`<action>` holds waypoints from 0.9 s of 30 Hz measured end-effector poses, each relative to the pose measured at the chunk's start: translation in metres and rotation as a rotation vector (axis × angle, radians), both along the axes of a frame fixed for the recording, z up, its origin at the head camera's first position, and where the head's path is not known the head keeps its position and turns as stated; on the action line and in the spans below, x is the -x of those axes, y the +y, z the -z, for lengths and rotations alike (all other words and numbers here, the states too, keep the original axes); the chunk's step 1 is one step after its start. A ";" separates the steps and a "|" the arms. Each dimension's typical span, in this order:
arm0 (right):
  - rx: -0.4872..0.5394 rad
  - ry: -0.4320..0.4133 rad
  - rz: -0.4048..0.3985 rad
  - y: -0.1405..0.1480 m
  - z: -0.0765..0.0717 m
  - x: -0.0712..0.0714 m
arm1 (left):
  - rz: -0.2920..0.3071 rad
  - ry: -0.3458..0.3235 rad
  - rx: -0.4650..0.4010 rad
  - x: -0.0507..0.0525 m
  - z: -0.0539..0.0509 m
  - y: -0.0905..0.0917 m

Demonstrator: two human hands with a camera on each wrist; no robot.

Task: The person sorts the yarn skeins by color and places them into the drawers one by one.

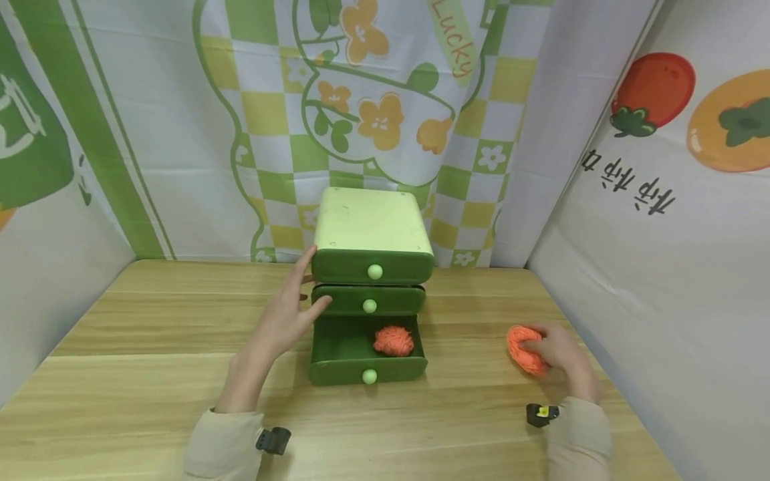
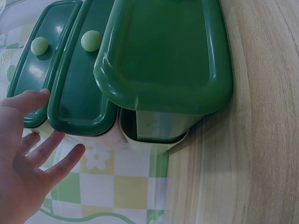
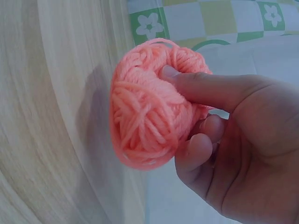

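Note:
A small drawer cabinet (image 1: 373, 224) with a pale green top and dark green drawer fronts stands near the back of the table. Its bottom drawer (image 1: 343, 371) is pulled out, and a coral ball of yarn (image 1: 394, 341) lies inside at the right. My left hand (image 1: 285, 317) is at the cabinet's left side, thumb by the middle drawer (image 1: 343, 300) and fingers spread. Off to the right, my right hand (image 1: 559, 351) pinches a second ball of yarn (image 3: 145, 112) between thumb and curled fingers. In the right wrist view that yarn casts a shadow on the wood.
The wooden table (image 1: 469, 427) reaches back to a checked, flowered curtain (image 1: 271, 113). A white printed cloth (image 1: 674, 267) borders the right side, and another cloth hangs on the left. Round pale green knobs (image 1: 369, 377) stick out from the drawer fronts.

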State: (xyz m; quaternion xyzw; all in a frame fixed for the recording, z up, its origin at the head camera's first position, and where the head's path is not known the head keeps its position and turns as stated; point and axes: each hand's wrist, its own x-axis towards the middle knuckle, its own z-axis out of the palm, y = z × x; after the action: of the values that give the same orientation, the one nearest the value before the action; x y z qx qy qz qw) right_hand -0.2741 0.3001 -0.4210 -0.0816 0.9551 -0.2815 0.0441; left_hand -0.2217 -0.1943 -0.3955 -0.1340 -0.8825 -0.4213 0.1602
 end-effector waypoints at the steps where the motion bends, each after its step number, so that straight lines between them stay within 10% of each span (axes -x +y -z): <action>1: 0.015 -0.005 0.004 -0.001 0.000 0.000 | 0.001 0.001 0.000 0.000 0.000 0.000; 27: 0.144 0.040 -0.041 -0.038 -0.019 0.003 | -0.005 0.007 0.003 0.000 0.000 0.000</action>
State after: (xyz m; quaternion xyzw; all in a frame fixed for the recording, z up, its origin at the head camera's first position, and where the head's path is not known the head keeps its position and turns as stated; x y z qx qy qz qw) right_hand -0.2766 0.2617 -0.4018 -0.1098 0.9311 -0.3469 0.0247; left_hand -0.2215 -0.1945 -0.3956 -0.1334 -0.8830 -0.4189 0.1642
